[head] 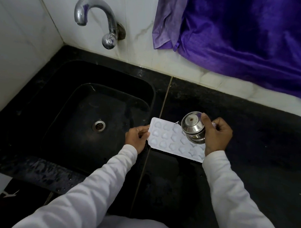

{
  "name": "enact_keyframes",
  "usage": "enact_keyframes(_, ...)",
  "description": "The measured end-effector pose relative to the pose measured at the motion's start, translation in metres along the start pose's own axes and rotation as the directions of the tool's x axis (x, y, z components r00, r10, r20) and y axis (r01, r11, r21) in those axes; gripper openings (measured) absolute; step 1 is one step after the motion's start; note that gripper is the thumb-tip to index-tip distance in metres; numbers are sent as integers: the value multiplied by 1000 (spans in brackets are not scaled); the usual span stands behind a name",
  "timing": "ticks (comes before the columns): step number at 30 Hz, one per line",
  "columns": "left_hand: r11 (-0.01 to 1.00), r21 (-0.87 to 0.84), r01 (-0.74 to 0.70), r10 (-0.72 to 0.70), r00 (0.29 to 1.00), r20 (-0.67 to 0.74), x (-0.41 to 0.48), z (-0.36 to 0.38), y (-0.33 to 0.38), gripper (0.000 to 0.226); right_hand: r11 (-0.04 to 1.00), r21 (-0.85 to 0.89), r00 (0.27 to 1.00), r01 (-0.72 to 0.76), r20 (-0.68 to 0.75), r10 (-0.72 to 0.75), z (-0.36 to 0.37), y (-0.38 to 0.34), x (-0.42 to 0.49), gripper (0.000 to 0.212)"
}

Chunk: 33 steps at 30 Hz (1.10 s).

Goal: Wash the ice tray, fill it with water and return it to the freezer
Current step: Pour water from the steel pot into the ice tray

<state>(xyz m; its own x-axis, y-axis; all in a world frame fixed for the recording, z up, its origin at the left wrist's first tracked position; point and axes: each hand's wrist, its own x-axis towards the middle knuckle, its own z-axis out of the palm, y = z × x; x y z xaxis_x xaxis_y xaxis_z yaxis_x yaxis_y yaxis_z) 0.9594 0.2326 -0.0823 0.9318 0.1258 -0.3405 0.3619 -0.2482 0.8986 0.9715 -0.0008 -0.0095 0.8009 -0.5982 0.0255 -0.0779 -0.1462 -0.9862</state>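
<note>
left hand (136,137) and right hand (216,136) forward, fingers (204,120) curled in grips

Long white soft-cloth left sleeve (87,189) and matching right sleeve (229,199), plain, lightly creased along the forearms; narrowing to cuffs at the wrists; bare left hand (137,137) and bare right hand (218,136) beyond them; plain white garment front (138,227) at lower edge, same cloth.

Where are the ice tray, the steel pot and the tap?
ice tray (170,139), head view, on its middle moulds.
steel pot (191,127), head view, on its shiny side.
tap (95,1), head view, on its curved spout.
</note>
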Motion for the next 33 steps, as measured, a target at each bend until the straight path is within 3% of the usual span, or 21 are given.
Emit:
enact_keyframes(20,1000,18,-20,20,1000,3,0,0,1,30,990,119,996,-73,-51,79,-3,-3,0,49)
enact_keyframes(33,999,34,-26,26,1000,2,1,0,-3,28,998,36,995,-46,-85,49,-17,1,5,48)
